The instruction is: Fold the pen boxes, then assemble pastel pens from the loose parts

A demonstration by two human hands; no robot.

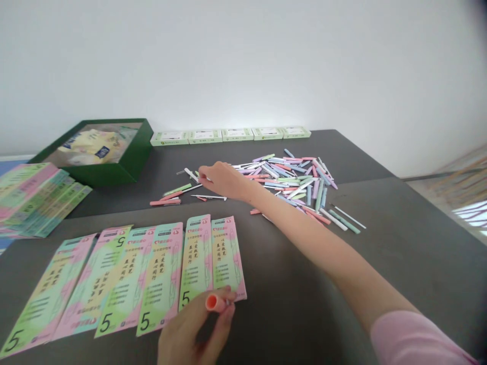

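So left hand (194, 324) is pinching a coral pen tube (213, 303) around six o'clock; right hand (224, 178) is curled mid-view, can't tell if it's holding anything, pen pile (291, 180) at its three o'clock.

Right of the green box (131, 170), the right hand (224, 178) covers some of the pens (277, 172); whether its curled fingers grip anything cannot be told. Nearer than the box, the left hand (198, 324), its wrist lost below the bottom edge, hides the lower ends of two flat cartons (196, 253) and the far end of a coral tube (215, 302). Left of the box, a carton stack (34, 197) runs off the edge. Right of it, small print on the white boxes (238, 135) is unreadable.
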